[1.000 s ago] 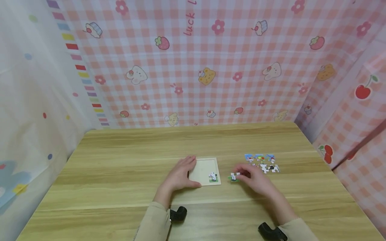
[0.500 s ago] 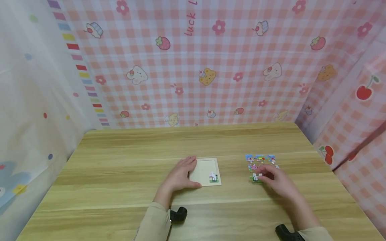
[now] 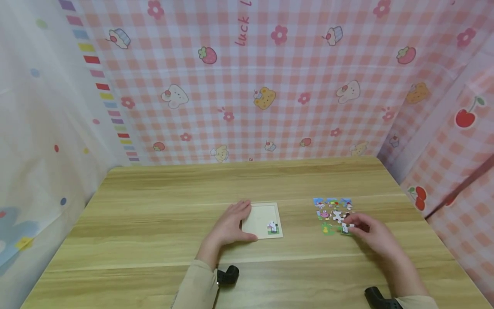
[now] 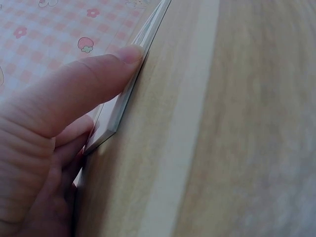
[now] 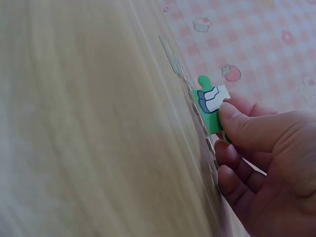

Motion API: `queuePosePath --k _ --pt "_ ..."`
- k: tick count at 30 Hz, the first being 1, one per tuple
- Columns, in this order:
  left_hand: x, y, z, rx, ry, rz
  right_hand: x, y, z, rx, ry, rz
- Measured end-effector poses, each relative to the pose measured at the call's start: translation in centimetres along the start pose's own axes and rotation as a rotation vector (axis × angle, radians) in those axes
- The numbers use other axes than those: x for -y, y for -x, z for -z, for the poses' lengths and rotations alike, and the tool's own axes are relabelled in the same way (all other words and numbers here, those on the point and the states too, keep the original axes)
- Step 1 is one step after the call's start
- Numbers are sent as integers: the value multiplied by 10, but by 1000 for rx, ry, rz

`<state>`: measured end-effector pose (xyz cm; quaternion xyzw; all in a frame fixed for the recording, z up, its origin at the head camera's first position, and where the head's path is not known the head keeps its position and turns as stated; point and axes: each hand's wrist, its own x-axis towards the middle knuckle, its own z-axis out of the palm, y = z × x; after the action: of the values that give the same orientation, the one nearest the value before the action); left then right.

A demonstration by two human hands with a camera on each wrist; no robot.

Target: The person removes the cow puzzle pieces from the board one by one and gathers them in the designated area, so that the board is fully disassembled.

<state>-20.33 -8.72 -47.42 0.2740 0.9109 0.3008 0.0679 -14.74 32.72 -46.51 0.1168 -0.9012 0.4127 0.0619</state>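
Note:
My left hand (image 3: 225,225) grips the left side of a shallow square puzzle tray (image 3: 258,219), its thumb along the near edge and its fingers toward the far edge. In the left wrist view, the thumb presses the rim of the tray (image 4: 109,118). One puzzle piece (image 3: 273,227) lies in the tray's near right corner. My right hand (image 3: 374,236) pinches a green and white puzzle piece (image 5: 210,108) between thumb and fingers, at the near right of the loose pieces. The hand partly covers that piece in both views.
Several loose puzzle pieces (image 3: 325,215) lie in rough rows right of the tray, including a green one with a yellow figure (image 3: 327,229). The wooden table (image 3: 154,240) ends at a pink checked cloth (image 3: 247,128) behind.
My right hand has moved right, away from the tray, carrying the puzzle piece to the near right of the loose pieces. The left hand and the tray have stayed put.

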Motion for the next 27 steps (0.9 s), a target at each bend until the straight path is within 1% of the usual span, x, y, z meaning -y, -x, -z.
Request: queuePosePath --k 8,16,23,27 --pt "-1 1 1 1 2 -2 -7 1 2 7 28 -1" --pt "-2 1 1 -4 4 -2 -7 -2 -2 8 108 9" --pt "0 0 -1 4 0 14 -11 -6 -7 -19 152 78" --pt "0 -1 -1 12 -9 20 -11 -6 -8 -32 174 85"
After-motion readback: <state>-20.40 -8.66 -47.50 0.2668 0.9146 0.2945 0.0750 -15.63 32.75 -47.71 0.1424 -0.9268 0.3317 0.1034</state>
